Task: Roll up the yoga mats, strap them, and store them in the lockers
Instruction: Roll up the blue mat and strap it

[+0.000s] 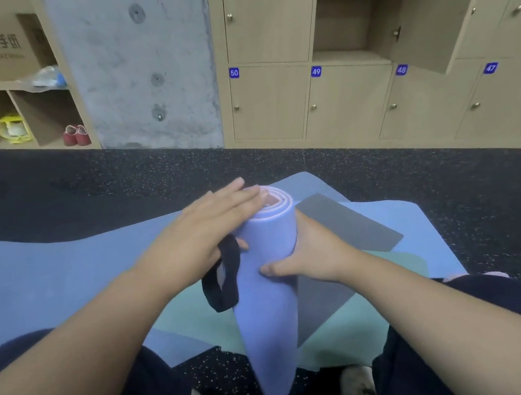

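Upright between our knees, we hold a rolled lilac-blue foam yoga mat (266,266) above the black speckled rubber floor (461,196). Our right hand (311,258) wraps its fingers round the roll's middle; our left hand (209,230) lies flat-fingered against the top, thumb hooking a black elastic strap loop (223,282). One wooden locker (354,6) stands open.
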`<state>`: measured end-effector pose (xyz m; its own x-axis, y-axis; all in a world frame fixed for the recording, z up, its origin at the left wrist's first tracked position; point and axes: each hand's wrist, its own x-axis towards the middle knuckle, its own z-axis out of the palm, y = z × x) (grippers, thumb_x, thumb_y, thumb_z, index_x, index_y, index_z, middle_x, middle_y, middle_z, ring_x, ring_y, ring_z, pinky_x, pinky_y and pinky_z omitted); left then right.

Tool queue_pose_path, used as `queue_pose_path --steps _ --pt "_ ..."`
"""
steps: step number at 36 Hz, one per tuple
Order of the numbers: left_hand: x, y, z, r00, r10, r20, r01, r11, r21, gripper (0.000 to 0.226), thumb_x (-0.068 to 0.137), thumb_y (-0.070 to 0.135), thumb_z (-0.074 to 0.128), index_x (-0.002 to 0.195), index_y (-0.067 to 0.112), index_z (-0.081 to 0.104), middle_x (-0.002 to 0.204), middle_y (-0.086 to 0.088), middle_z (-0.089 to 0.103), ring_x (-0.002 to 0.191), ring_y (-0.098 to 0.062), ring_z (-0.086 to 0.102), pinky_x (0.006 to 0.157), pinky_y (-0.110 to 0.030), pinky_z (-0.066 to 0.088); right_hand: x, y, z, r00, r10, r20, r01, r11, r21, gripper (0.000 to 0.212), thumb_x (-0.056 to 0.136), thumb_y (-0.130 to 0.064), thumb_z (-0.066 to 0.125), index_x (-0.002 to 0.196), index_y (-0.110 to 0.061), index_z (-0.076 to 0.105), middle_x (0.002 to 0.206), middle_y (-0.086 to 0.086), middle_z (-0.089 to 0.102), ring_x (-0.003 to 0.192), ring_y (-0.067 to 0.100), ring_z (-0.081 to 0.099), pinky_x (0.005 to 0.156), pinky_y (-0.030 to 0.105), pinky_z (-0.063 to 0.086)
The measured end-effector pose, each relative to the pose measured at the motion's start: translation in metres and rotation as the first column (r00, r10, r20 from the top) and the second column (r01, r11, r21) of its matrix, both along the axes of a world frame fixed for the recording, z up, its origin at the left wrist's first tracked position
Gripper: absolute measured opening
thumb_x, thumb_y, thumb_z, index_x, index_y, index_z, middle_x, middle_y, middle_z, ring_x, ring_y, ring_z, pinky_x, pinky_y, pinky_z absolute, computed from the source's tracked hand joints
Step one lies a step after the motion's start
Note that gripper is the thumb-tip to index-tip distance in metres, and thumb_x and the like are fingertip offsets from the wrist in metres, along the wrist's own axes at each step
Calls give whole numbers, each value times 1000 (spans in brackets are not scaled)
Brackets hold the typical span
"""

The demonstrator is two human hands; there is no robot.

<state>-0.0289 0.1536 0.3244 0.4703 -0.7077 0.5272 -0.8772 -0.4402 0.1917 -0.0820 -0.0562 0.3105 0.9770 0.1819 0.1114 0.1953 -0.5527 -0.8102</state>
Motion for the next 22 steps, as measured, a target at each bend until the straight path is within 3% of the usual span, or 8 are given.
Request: queue_pose_path --steps 3,6,10,13,16,18,20,22 --pt "-7 -4 -3 984 93 -154 -104 992 -66 75 85 9 69 141 44 34 144 33 24 138 1 29 102 -8 24 0 -4 -1 1000 5 10 -5 999 48 85 69 -10 81 138 -40 42 128 -28 56 116 -9 52 90 14 46" --pt "-10 -4 -4 979 127 -157 -135 990 -41 66 82 15 75 125 48 38 138 34 32 133 -3 38 96 -20 35 -1 -8 -4 1000 25 -13 -25 999 23 87 68 -11 82 139 -40 42 128 -28 56 116 -9 53 91 17 47" --pt "-9 -2 -11 997 60 49 -59 998 -22 47 75 38 74 111 14 56 124 18 50 121 -6 41 88 -15 32 -2 -13 -12 997 37 -63 -39 999 -27 90 65 -20 85 140 -39 39 129 -27 56 115 -9 53 95 24 47" --pt "-11 -4 -11 995 20 93 -19 1000 -3 34 80 51 58 100 25 48 134 4 57 130 -10 40 96 -25 36 -1 -13 -15 997 39 -70 -40 999 -25 91 64 -20 85 140 -38 39 129 -26 56 117 -8 53 96 24 47" --pt "-11 -8 -11 995 -9 102 9 1000 -8 25 84 35 67 96 27 47 134 1 58 128 -13 47 97 -28 44 0 -14 -15 997 45 -62 -46 999 -12 90 66 -14 84 140 -36 39 129 -25 56 116 -9 53 94 21 47" --pt "-12 -11 -13 996 -26 80 28 999 -26 34 79 14 75 93 27 47 130 3 60 121 -10 51 95 -17 42 1 -15 -17 997 42 -60 -43 999 -12 90 66 -13 83 141 -35 40 128 -25 57 116 -9 53 94 20 46" --pt "-14 -14 -12 997 -43 61 45 998 -40 30 80 13 70 93 28 47 127 4 61 117 -10 54 93 -12 38 1 -16 -18 997 45 -62 -45 999 -4 90 67 -11 83 142 -34 39 129 -25 56 116 -9 53 95 18 46" --pt "-16 -18 -11 997 -56 52 60 995 -78 16 87 21 61 93 28 48 124 5 61 114 -13 56 92 -17 42 1 -17 -20 996 51 -67 -50 999 14 90 68 -9 83 142 -34 39 130 -25 55 118 -8 52 97 20 45"
